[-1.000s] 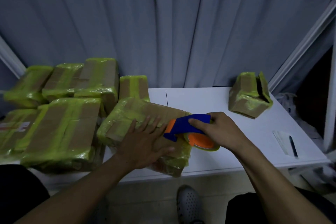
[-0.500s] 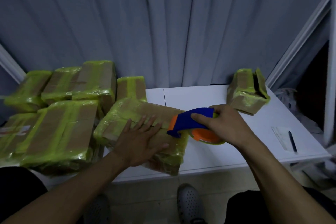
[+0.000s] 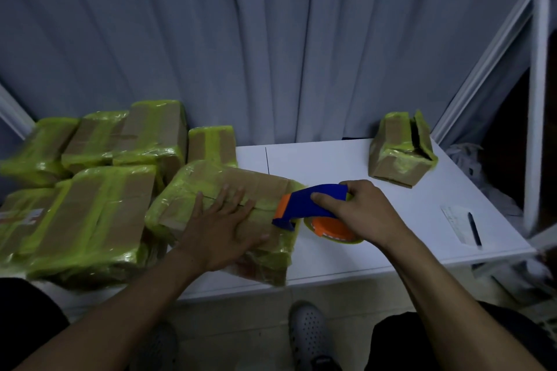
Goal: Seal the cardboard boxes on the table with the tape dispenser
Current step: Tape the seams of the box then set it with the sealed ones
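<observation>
Our left hand lies flat, fingers spread, on the cardboard box at the near edge of the surface — tape-slick, probably light, so we pin it. Our right hand grips the tape dispenser by its blue handle at the box's right end.

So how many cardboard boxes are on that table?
8 boxes. One lies under the left hand; four line the back left; two sit front left; one stands alone far right. Others may hide behind the pile.
</observation>
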`<state>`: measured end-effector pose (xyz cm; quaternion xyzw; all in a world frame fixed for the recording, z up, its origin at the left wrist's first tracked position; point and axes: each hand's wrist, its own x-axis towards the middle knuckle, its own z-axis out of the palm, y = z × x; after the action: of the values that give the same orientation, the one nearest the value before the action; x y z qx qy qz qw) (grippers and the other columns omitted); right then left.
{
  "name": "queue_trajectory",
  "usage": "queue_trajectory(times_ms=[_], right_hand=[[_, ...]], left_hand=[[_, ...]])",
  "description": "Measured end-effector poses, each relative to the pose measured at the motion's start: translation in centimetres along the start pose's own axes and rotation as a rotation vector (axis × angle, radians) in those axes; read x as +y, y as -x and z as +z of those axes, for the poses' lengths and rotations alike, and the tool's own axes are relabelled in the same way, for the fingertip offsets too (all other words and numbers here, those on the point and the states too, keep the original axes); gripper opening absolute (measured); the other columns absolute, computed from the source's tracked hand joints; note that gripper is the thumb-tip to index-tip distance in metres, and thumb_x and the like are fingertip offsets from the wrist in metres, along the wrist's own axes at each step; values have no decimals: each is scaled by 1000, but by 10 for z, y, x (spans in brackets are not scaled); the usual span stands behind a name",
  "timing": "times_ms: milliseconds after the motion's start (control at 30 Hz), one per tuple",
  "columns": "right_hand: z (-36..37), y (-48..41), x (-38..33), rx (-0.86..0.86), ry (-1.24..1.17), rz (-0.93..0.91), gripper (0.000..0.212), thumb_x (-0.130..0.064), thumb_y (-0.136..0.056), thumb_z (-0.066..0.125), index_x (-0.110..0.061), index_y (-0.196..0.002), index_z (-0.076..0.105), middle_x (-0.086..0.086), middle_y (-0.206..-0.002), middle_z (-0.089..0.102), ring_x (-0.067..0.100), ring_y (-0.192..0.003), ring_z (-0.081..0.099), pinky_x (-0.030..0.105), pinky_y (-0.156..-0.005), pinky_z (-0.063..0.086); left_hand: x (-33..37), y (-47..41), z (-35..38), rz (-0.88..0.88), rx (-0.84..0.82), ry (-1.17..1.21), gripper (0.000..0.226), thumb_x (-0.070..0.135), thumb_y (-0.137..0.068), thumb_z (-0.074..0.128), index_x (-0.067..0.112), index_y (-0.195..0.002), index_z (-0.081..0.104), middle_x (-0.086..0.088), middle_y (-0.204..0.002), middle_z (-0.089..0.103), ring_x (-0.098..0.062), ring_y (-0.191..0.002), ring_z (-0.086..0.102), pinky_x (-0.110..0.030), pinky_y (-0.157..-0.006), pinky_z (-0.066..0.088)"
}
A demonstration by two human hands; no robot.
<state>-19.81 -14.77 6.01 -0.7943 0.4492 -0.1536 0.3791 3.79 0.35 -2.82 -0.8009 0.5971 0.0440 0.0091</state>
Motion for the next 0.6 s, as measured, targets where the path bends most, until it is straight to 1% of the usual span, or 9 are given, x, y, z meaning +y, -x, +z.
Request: queue_trajectory(times_ms=[67,133,200,300,400,500,600], right_hand=[[-1,1,3,8,-13,6,26,-53,-89,71,-27,-91,67,-12,-84,68,7,-76,64,19,-60,45],[-2,1,7,5,-22,14,30,-54,-89,71,-25,-95,68,-10,-85,69,7,-76,65,19,-60,45],[-3,2,11,5,-18,15,33,-55,-89,70,-24,-99,69,-10,-86,69,7,-77,65,16,-59,44],[-3,3,13,-2,-26,1,32,-56,-89,70,-26,-101,68,-13,-86,67,4,-77,65,12,-56,42],[-6,4,13,-6,-40,-14,27,-56,-88,71,-29,-88,67,-14,-82,69,4,-73,66,8,-52,43],[-10,8,17,35,-47,-24,31,-56,-87,72,-25,-87,71,-10,-80,71,3,-70,67,8,-52,44],[-19,14,26,70,-79,-16,34,-55,-85,74,-21,-86,74,-8,-77,73,-1,-70,67,11,-53,47]], left_hand=[[14,-3,-4,6,-12,49,106,96,-74,3,32,-158,7,11,-166,-3,-17,-153,-6,-57,-121,0],[30,-7,-7,48,-21,121,102,95,-75,9,35,-158,5,11,-166,0,-14,-153,-2,-53,-122,4],[40,-8,-7,97,-21,144,97,92,-79,15,37,-157,1,12,-166,0,-12,-153,-4,-54,-122,3],[42,-4,1,113,7,77,98,92,-78,8,37,-157,-4,15,-164,-4,-12,-152,-7,-53,-122,3],[38,-4,5,111,25,48,95,91,-80,7,36,-158,-4,16,-163,-6,-11,-152,-5,-51,-123,5],[38,-7,5,113,6,55,95,91,-80,7,37,-158,-1,18,-162,-5,-10,-152,-4,-50,-123,5],[37,-10,7,110,-8,50,96,91,-80,6,36,-158,2,18,-163,-5,-10,-152,-4,-50,-123,4]])
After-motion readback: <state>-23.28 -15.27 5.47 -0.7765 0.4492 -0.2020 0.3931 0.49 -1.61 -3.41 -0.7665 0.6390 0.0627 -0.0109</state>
